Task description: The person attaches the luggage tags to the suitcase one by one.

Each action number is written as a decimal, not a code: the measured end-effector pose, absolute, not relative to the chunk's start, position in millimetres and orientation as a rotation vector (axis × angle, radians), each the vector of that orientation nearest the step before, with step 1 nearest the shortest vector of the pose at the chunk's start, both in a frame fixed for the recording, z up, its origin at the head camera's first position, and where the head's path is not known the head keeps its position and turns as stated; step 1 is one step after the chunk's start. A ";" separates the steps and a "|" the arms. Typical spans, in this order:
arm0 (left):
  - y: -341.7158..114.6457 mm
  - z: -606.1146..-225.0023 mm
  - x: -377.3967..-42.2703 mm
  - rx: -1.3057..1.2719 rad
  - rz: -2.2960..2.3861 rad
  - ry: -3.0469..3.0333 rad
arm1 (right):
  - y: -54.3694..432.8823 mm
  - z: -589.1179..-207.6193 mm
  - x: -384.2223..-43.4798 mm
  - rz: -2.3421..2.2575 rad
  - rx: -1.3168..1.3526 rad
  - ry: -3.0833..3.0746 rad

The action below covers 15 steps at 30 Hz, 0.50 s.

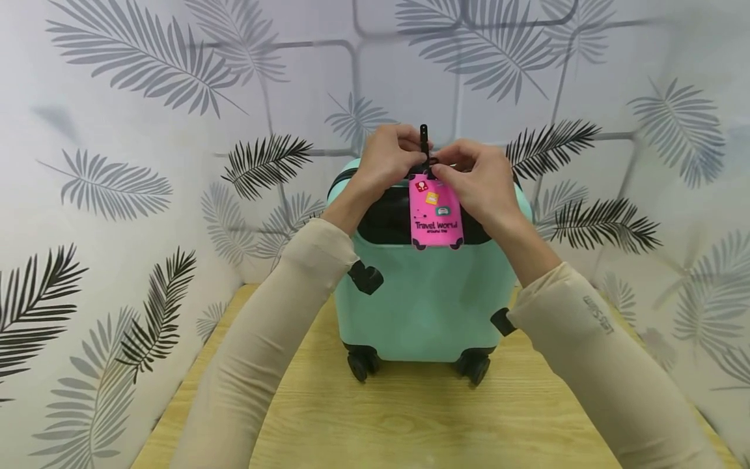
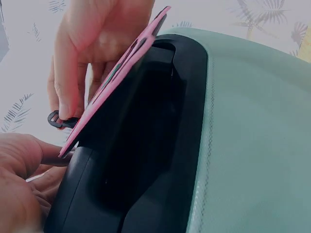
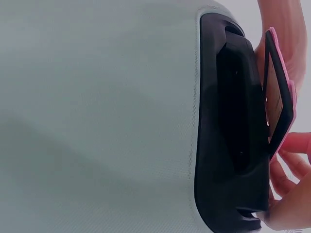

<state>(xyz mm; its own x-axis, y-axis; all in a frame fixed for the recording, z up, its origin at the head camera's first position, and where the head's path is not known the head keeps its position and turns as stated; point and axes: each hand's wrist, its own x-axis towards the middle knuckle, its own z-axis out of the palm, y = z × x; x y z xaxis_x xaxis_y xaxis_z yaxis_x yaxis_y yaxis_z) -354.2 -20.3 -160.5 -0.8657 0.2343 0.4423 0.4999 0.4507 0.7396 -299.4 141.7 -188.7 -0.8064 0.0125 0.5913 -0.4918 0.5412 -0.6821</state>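
A pink luggage tag (image 1: 436, 212) printed "Travel World" hangs at the top of a mint-green suitcase (image 1: 424, 299), in front of its black handle recess (image 1: 381, 218). The tag's black strap (image 1: 424, 138) points upward, its free end showing. My left hand (image 1: 387, 156) pinches the strap from the left between thumb and fingers. From the right, my right hand (image 1: 483, 179) grips the strap close to the tag's upper edge. In the left wrist view, fingertips of the right hand (image 2: 99, 41) hold a small black strap loop (image 2: 57, 119). The right wrist view shows the tag (image 3: 282, 92) edge-on.
The suitcase stands upright on black wheels (image 1: 477, 368) on a wood-grain table (image 1: 422, 417). Behind and beside it hangs a pale leaf-patterned backdrop (image 1: 140, 260). Black camera mounts (image 1: 366, 278) stick out from both wrists near the suitcase front.
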 end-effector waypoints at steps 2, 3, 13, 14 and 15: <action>-20.1 -161.6 -354.9 -0.630 -1.373 -2.405 | 140.5 -188.4 -301.7 1.218 0.394 -2.226; -20.1 -162.4 -355.3 -0.631 -1.366 -2.390 | 140.0 -188.4 -302.9 1.211 0.396 -2.220; -20.8 -166.6 -357.2 -0.777 -1.172 -2.231 | 140.9 -189.6 -307.7 1.224 0.357 -2.173; -21.3 -166.5 -357.3 -0.794 -1.164 -2.216 | 141.1 -189.2 -307.7 1.225 0.357 -2.170; -21.8 -166.3 -357.7 -0.810 -1.153 -2.200 | 141.3 -189.2 -308.5 1.227 0.355 -2.168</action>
<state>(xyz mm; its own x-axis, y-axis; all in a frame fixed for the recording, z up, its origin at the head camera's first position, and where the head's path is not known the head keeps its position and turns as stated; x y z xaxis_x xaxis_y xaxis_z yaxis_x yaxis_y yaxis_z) -357.7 -21.8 -166.3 -0.6841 0.2637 0.6801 0.7093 0.4582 0.5357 -308.5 141.3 -189.2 -0.7745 0.0653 0.6291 -0.5058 0.5334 -0.6780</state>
